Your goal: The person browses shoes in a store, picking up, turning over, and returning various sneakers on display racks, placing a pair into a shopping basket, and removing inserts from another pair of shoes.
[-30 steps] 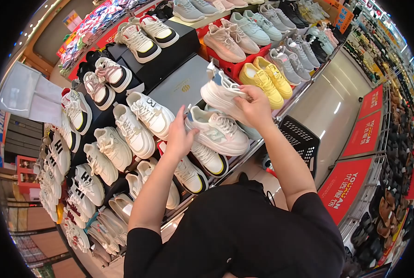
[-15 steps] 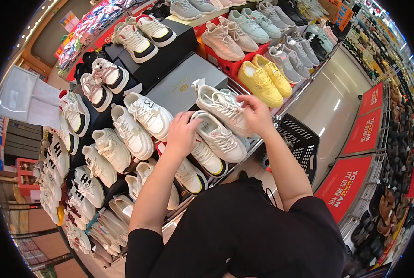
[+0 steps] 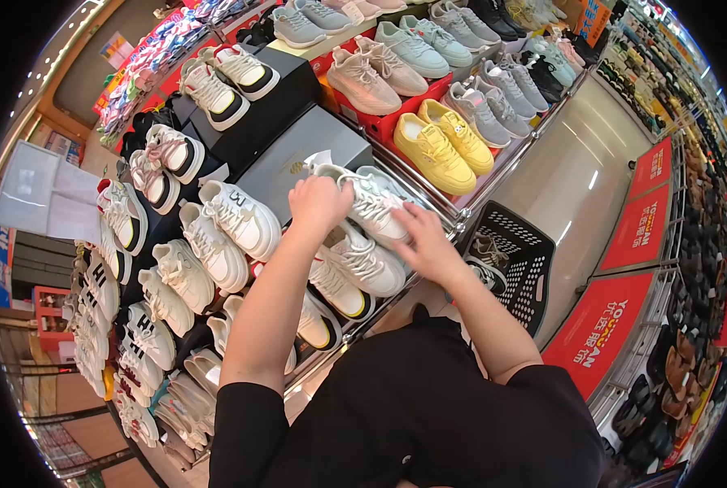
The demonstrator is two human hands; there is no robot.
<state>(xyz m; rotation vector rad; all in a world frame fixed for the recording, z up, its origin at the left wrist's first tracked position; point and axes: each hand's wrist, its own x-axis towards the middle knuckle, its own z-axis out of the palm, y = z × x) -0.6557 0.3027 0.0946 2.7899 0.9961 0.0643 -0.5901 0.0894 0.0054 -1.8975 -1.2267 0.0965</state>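
A white lace-up sneaker (image 3: 373, 203), with a paper tag at its heel end, rests on the display between my hands. My left hand (image 3: 321, 205) is closed at its heel and collar, the fingertips partly hidden. Around its toe, my right hand (image 3: 425, 241) has the thumb on the near side and the fingers on the far side. The matching white sneaker (image 3: 369, 262) lies just in front, below my left hand. More white sneakers with black and yellow soles (image 3: 339, 285) sit beside it.
A grey shoe box (image 3: 298, 154) lies behind my hands. Yellow sneakers (image 3: 445, 146) stand to the right on the rack. A black perforated basket (image 3: 514, 264) holding shoes is at the right by the rack's metal edge. Red signs (image 3: 607, 325) line the opposite shelf.
My left hand has moved from the nearer sneaker up to the heel of the farther one. My right hand has shifted lower around the toe. The view has moved slightly right.
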